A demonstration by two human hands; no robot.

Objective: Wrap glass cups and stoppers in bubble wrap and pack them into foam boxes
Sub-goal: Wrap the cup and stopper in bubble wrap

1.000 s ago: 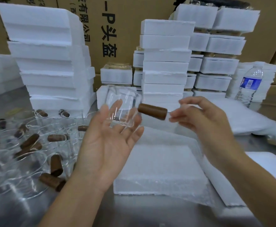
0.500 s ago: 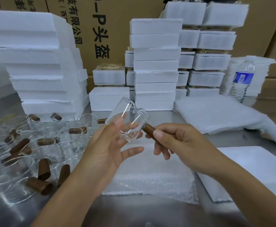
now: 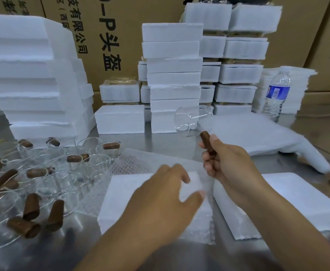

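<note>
Glass cup (image 3: 192, 123) is seen just right of frame center, right at the tip of the brown stopper (image 3: 206, 140) gripped in the curled right hand (image 3: 224, 163), while the blurry left hand (image 3: 166, 192) is held loose-fingered over bubble wrap (image 3: 128, 163) draped on a foam block (image 3: 121, 202) at lower center.

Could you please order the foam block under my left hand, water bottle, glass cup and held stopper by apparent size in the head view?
1. foam block
2. water bottle and glass cup look alike; bottle is farther, so unranked
3. stopper, partly hidden in right hand
</note>
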